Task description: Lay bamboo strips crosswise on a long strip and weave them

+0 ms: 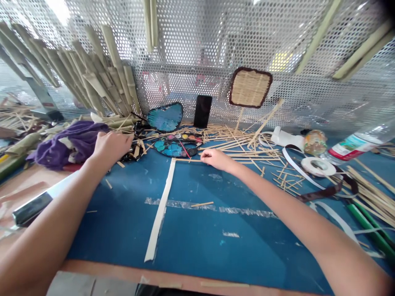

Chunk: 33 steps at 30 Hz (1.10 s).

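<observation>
My right hand (216,159) is closed in a pinch on a thin bamboo strip (191,160). The strip lies along the blue table top and its left end is at the upper end of a white tape line (162,209). Over on the left, my left hand (113,146) reaches beside a bunched purple cloth (66,146). Its fingers curl downward near a black plastic bag (137,150) with bamboo bits; what they hold, if anything, is hidden. Between the hands lies a paint-covered palette (169,146). A short strip (202,204) rests across clear tape on the table.
Loose bamboo strips (228,137) spread along the back. A woven square fan (251,87) and a black phone (203,112) stand against the perforated metal panel (191,53). At right are a tape roll (319,166) and a plastic bottle (353,146); bamboo poles (92,78) lean at left.
</observation>
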### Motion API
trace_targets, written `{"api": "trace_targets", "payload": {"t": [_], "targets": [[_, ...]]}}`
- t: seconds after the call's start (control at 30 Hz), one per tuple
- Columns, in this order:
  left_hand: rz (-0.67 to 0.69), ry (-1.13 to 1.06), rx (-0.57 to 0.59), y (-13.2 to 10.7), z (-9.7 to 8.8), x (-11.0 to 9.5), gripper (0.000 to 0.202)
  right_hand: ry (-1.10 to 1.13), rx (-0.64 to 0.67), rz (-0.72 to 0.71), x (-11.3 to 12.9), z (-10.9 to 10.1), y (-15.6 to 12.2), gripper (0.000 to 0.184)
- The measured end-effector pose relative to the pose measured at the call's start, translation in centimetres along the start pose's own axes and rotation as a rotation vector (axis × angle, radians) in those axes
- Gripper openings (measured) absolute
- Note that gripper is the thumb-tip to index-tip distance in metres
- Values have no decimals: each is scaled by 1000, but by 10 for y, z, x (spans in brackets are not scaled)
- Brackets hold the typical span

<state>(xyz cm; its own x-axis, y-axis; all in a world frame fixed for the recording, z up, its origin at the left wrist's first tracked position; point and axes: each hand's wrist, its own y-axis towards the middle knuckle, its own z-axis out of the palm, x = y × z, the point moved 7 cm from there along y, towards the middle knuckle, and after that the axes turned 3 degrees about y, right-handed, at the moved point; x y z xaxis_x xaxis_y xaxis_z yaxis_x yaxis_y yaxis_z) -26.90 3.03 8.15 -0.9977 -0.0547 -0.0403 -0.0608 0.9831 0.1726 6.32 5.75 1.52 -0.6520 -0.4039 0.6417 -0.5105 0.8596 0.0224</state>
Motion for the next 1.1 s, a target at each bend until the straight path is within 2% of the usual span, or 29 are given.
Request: {"api": "trace_targets", "payload": {"t": [0.1, 0.17, 0.27, 0.33, 0.43, 0.53, 0.67, 0.77, 0.87, 1.0, 1.1], "targets": [[-1, 113, -68, 1, 0, -3, 39, -1, 24, 10, -1, 0, -2, 13], [51, 140, -103, 1, -2, -9, 33, -7, 36, 16, -1, 3, -3, 14], [176, 135, -126, 0, -3, -27, 40, -25, 36, 35, -2, 6, -3, 15], [303, 114, -63, -4, 4, -47, 46, -40, 29, 45, -2, 7, -3, 15], [523, 67, 96, -20, 21, -84, 46, -60, 28, 50, -2, 7, -3, 15], [652, 36, 186, -39, 35, -115, 45, -84, 29, 57, -2, 8, -4, 15], [645, 96, 230, -49, 48, -128, 47, -150, 30, 66, 2, 10, -8, 15], [598, 124, 255, -47, 54, -124, 49, -242, 12, 73, 6, 6, -14, 17], [538, 69, 249, -42, 55, -119, 47, -347, -25, 61, 4, -10, -18, 20], [463, 16, 234, -39, 55, -118, 47, -418, -84, 32, -16, -42, -13, 21], [429, -63, 258, -39, 55, -119, 47, -412, -78, 21, -39, -54, -5, 20]]}}
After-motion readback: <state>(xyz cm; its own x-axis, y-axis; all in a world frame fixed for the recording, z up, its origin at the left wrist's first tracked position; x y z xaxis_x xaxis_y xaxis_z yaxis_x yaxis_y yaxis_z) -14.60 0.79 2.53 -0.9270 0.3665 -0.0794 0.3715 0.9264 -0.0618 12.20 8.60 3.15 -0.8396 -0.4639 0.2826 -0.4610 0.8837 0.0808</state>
